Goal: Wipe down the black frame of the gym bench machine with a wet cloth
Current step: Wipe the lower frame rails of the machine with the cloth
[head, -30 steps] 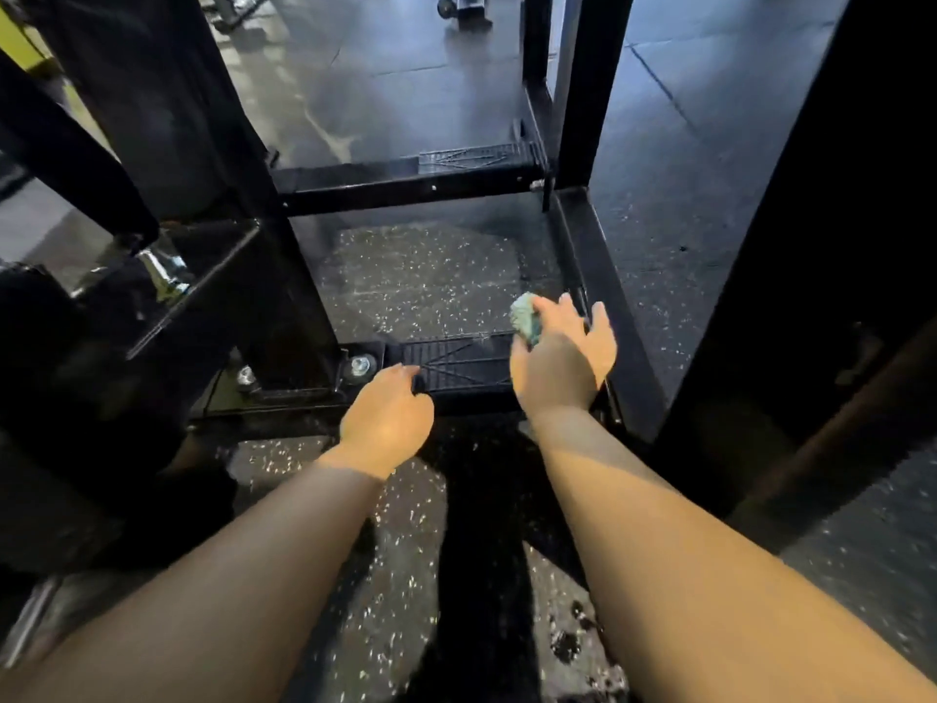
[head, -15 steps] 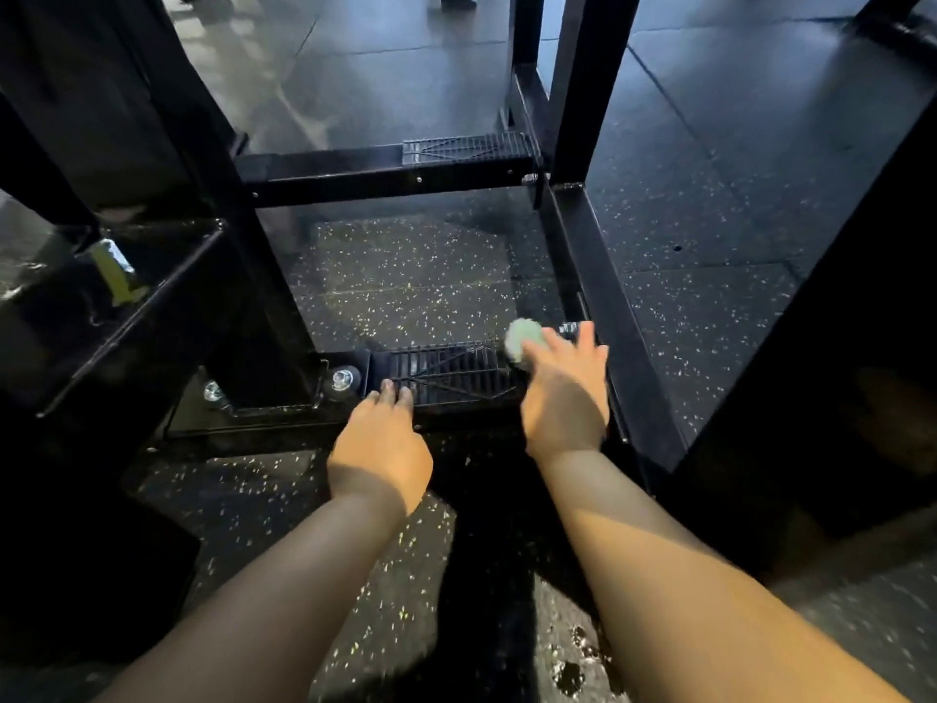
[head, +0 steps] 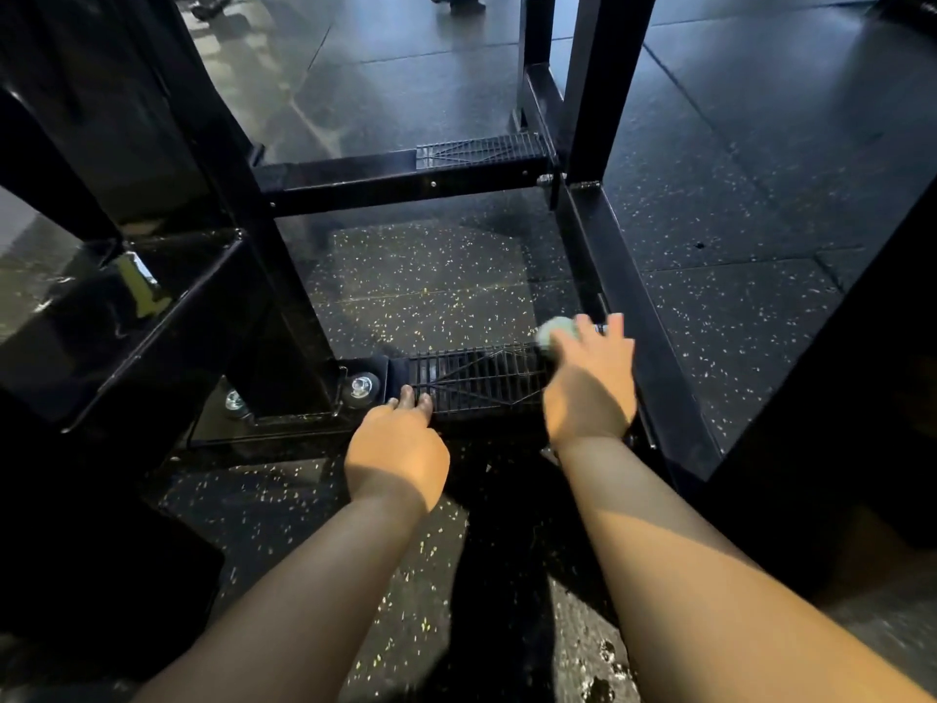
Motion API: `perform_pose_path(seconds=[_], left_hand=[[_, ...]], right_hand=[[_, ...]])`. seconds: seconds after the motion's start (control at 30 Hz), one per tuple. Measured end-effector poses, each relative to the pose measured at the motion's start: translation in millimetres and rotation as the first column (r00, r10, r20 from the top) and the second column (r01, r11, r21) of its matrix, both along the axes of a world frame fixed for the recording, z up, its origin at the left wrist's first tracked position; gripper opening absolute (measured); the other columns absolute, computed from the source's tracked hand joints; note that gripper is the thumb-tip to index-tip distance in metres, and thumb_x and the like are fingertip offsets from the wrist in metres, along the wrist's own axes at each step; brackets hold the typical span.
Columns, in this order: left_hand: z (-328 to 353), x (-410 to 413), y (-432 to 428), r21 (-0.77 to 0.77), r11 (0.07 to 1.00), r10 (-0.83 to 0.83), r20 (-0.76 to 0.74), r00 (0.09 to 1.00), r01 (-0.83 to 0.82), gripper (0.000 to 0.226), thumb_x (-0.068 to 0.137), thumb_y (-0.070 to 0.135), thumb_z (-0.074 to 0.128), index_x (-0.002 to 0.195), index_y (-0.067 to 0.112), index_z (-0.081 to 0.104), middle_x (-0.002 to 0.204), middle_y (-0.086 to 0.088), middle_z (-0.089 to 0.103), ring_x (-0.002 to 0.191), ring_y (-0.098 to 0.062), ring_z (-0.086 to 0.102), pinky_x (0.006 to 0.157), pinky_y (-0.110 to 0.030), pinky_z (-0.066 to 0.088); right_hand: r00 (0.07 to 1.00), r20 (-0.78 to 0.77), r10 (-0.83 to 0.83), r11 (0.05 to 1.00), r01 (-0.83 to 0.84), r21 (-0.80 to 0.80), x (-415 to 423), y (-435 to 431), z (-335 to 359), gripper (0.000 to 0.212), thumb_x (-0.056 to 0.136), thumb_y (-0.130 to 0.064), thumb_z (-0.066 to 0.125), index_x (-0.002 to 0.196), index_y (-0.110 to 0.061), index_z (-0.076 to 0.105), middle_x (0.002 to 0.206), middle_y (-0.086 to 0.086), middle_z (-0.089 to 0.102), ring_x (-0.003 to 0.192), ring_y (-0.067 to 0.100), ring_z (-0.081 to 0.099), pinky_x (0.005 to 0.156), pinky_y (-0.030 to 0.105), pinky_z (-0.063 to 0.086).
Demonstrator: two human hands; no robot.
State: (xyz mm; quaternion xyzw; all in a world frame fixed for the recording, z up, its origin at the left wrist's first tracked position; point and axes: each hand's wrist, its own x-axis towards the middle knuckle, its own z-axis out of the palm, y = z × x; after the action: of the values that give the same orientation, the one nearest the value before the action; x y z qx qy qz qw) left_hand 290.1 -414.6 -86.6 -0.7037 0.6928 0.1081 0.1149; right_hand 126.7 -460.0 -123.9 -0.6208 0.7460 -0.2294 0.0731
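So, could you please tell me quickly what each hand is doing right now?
Left hand: open, fingertips resting on the grille, holding nothing.
Right hand: holds the cloth at the frame.

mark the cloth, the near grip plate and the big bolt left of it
cloth (head: 552,331), head view: pale wad showing past the right hand's fingers.
near grip plate (head: 471,378), head view: middle of the ribbed tread.
big bolt (head: 361,385), head view: shiny head.
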Motion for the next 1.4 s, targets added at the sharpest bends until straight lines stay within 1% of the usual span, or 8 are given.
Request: perform_pose_path(seconds=[0.1, 0.3, 0.47, 0.6, 0.73, 0.97, 1.07, 1.4], left_hand=[[-2, -4, -1, -0.029, 1.000, -0.008, 0.051, 0.999, 0.009, 0.050, 0.101, 0.012, 0.016, 0.151, 0.013, 0.010, 0.158, -0.008, 0.003, 0.145, -0.016, 0.011, 0.113, -0.025, 0.015], [-1, -4, -2, -0.051, 0.995, 0.085, -0.026, 0.996, -0.086, 0.050, 0.101, 0.015, 0.020, 0.150, 0.020, 0.017, 0.158, -0.001, 0.009, 0.144, -0.014, 0.017, 0.111, -0.026, 0.022], [-5, 0, 2, -0.070, 0.996, 0.047, -0.127, 0.991, -0.056, 0.054, 0.100, 0.017, 0.028, 0.151, 0.017, 0.011, 0.159, -0.002, 0.003, 0.146, -0.013, 0.008, 0.115, -0.025, 0.011], [-31, 9, 21, -0.216, 0.976, 0.011, -0.130, 0.992, -0.039, 0.060, 0.094, 0.019, 0.040, 0.149, 0.010, 0.018, 0.157, -0.006, 0.014, 0.145, -0.018, 0.010, 0.119, -0.029, 0.008], [-45, 22, 33, -0.471, 0.879, -0.042, -0.233, 0.972, -0.075, 0.051, 0.066, 0.007, 0.049, 0.113, -0.007, 0.063, 0.114, -0.020, 0.062, 0.109, -0.026, 0.043, 0.099, -0.038, 0.042], [-33, 22, 36, -0.403, 0.798, 0.170, -0.563, 0.809, -0.448, 0.045, 0.076, -0.016, 0.046, 0.117, -0.002, 0.055, 0.127, -0.018, 0.046, 0.110, -0.028, 0.052, 0.089, -0.005, 0.026], [-30, 23, 37, -0.413, 0.788, 0.158, -0.579, 0.800, -0.455, 0.036, 0.077, -0.013, 0.048, 0.108, 0.002, 0.058, 0.118, -0.013, 0.050, 0.097, -0.026, 0.056, 0.079, -0.017, 0.034], [-33, 18, 35, -0.437, 0.825, 0.089, -0.526, 0.845, -0.359, 0.040, 0.074, -0.006, 0.049, 0.112, 0.002, 0.061, 0.115, -0.012, 0.058, 0.107, -0.029, 0.049, 0.089, -0.022, 0.033]], right_hand=[[0.991, -0.120, -0.062, 0.996, 0.069, 0.053, 9, 6, -6, 0.055, 0.076, -0.007, 0.030, 0.122, -0.008, 0.060, 0.133, 0.018, 0.052, 0.130, 0.038, 0.036, 0.106, 0.046, 0.020], [0.908, -0.095, 0.409, 0.912, -0.401, 0.090, 30, 3, -2, 0.054, 0.093, -0.004, 0.038, 0.143, -0.024, 0.042, 0.154, 0.004, 0.031, 0.143, 0.028, 0.024, 0.115, 0.033, 0.015], [0.996, 0.066, -0.052, 0.998, 0.050, 0.023, 15, 19, -14, 0.055, 0.092, 0.000, 0.031, 0.144, -0.013, 0.040, 0.154, 0.008, 0.031, 0.146, 0.031, 0.015, 0.117, 0.035, -0.001], [0.983, 0.065, 0.172, 0.985, -0.169, -0.045, 44, 43, -23, 0.053, 0.069, 0.007, 0.049, 0.118, -0.006, 0.067, 0.125, 0.017, 0.062, 0.119, 0.041, 0.056, 0.102, 0.049, 0.036], [0.911, -0.019, 0.412, 0.910, -0.411, 0.050, 62, 0, -2, 0.058, 0.093, -0.002, 0.028, 0.149, -0.016, 0.030, 0.158, 0.009, 0.022, 0.146, 0.027, 0.016, 0.118, 0.034, 0.000], [0.739, 0.107, 0.665, 0.744, -0.668, -0.010, 99, 10, 0, 0.048, 0.101, -0.007, 0.031, 0.148, -0.019, 0.034, 0.158, 0.001, 0.023, 0.146, 0.020, 0.015, 0.116, 0.026, -0.002], [0.664, 0.076, 0.744, 0.668, -0.742, -0.052, 84, 37, -5, 0.051, 0.092, -0.005, 0.035, 0.140, -0.013, 0.048, 0.149, 0.009, 0.040, 0.141, 0.029, 0.032, 0.115, 0.031, 0.002], [0.756, -0.050, 0.652, 0.754, -0.641, 0.140, 88, 7, 7, 0.056, 0.098, 0.000, 0.026, 0.150, -0.018, 0.025, 0.160, 0.003, 0.015, 0.148, 0.026, 0.004, 0.117, 0.035, -0.007]])
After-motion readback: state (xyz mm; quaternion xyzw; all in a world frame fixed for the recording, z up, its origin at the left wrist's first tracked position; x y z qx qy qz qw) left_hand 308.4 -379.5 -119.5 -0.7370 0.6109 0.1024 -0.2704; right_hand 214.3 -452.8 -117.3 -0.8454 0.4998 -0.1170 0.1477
